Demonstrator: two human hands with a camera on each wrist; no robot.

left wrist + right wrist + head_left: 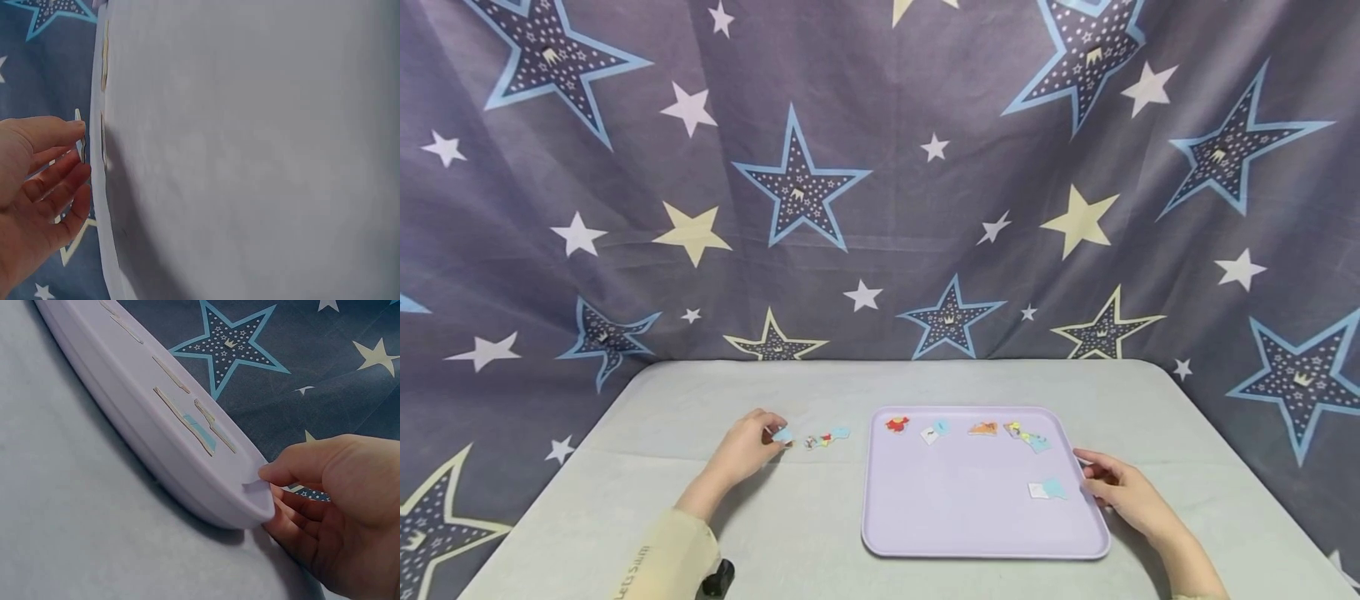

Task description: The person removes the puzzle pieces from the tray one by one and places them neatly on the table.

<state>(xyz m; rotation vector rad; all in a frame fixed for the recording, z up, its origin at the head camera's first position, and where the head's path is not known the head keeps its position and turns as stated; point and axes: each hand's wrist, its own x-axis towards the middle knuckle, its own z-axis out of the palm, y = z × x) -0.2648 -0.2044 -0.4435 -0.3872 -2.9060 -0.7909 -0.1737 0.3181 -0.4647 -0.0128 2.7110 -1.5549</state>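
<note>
My left hand [747, 447] pinches a thin, flat puzzle piece [783, 435] with a light blue patch, a little above the table. In the left wrist view that piece stands edge-on between thumb and fingers. Just right of it, more small picture pieces [826, 439] lie on the cloth. On the other side, my right hand [1120, 493] grips the right rim of a lilac tray [955, 521], thumb over the edge and fingers against the outside, as the right wrist view shows. A blue-and-white piece [1047, 489] lies in the tray near that hand.
Along the tray's far side lie a red figure piece [897, 425], a white-and-blue piece [934, 432], an orange-brown piece [982, 428] and a colourful piece [1027, 436]. A grey cloth covers the table [790, 517]. Behind it hangs a star-patterned curtain [880, 242].
</note>
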